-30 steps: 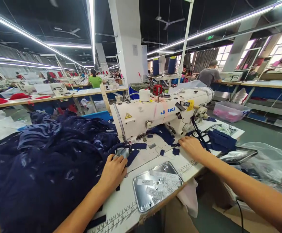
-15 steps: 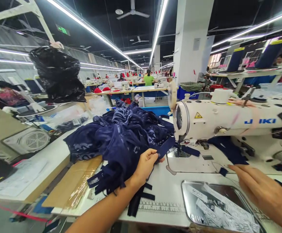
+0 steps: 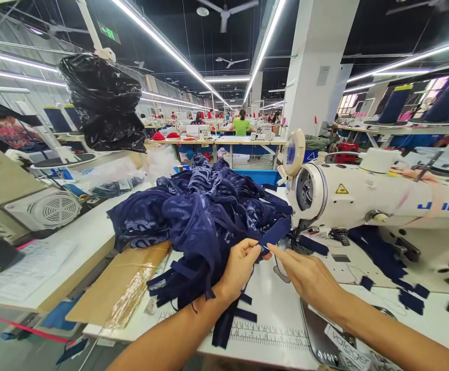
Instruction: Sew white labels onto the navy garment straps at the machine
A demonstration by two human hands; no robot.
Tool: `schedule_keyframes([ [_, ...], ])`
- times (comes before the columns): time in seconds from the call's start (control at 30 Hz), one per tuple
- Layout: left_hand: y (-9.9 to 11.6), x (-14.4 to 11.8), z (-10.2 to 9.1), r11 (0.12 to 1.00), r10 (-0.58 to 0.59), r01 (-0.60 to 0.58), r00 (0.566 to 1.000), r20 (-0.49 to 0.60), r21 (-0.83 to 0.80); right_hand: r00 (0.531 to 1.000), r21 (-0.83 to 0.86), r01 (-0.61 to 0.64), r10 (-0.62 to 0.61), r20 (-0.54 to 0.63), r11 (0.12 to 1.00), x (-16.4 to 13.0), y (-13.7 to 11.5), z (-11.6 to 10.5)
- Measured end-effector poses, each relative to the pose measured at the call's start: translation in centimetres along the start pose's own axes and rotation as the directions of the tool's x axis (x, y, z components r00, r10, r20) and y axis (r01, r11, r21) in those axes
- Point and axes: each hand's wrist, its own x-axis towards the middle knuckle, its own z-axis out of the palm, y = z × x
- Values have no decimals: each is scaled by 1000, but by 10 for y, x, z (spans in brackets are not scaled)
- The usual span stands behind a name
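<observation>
My left hand (image 3: 242,265) pinches the end of a navy fabric band (image 3: 274,233) between thumb and fingers. The band belongs to or lies against a heap of navy lace-patterned garments (image 3: 205,221). Meeting it from the right, my right hand (image 3: 307,270) has its fingertips together at the band's edge, by my left fingertips. A small pale speck shows at those fingertips; what it is, I cannot make out. Just right of the band stands a white sewing machine (image 3: 386,193), its needle area partly hidden. A metal tray (image 3: 317,345) with printed white labels (image 3: 348,348) lies under my right forearm.
Flattened cardboard (image 3: 112,288) sits left of the heap. Navy scraps (image 3: 410,300) and loose thread lie on the table at right. A printed ruler scale (image 3: 263,332) runs along the front edge. A black plastic bag (image 3: 101,103) hangs at upper left. People sit farther back.
My right hand has moved left from beside the tray to meet my left hand at the band. The left hand keeps its pinch. The view has shifted, uncovering scraps at right.
</observation>
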Motion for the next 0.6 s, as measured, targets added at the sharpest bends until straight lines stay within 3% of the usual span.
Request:
schedule_keyframes([
  [0.27,-2,0,0,1000,21,-21,1000,-4,-20,1000,-124,12,-14,-11,992,-3,-3,5],
  [0.6,-4,-2,2,999,47,-47,999,-15,-14,998,50,-56,55,11,997,-4,-2,9],
])
